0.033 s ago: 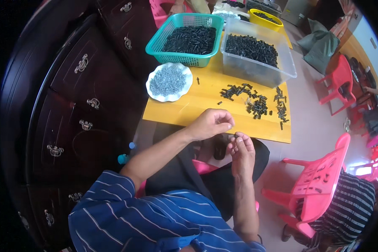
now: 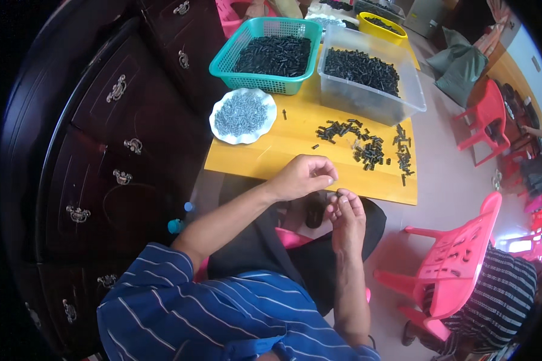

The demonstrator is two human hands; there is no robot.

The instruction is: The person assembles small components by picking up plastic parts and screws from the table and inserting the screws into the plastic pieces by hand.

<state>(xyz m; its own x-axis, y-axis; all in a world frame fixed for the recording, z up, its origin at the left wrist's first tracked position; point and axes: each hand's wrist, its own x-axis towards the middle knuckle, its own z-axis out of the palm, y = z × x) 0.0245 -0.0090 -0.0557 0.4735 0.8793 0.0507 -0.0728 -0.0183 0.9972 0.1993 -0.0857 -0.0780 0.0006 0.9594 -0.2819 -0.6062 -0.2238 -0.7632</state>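
Low yellow bench [image 2: 265, 153] at centre frame, wood-grain top, its near edge just above the seated person's hands. Left hand [image 2: 301, 176] at centre, fingers curled, thumb and fingertips pressed together at the right end of the fist; whatever sits in that grip is too small to make out. Right hand [image 2: 345, 213] just below and right of it, fingers bunched upward and drawn close, tips nearly meeting the left hand's; contents also too small to tell. Both hands hang over the lap, just off the bench edge.

On the bench: scatter of small black parts [image 2: 367, 147] right of centre, in loose clusters, near the hands. White scalloped plate [image 2: 217, 129] at the left end, heaped with small grey screws [image 2: 241, 113]. Behind it a teal mesh basket [image 2: 223, 63] full of black parts. Beside that, to the right, a clear plastic tub [image 2: 373, 105], likewise holding black parts. A yellow tray [image 2: 379, 33] further back, top of frame.

Room: dark wooden cabinet [image 2: 102, 150] with metal drawer handles fills the left side. Pale pinkish floor [image 2: 445, 174]. Pink plastic chair [image 2: 457, 265] lower right, a red chair [image 2: 488, 120] upper right. Another person in a striped top [image 2: 506, 301] at the lower right edge.
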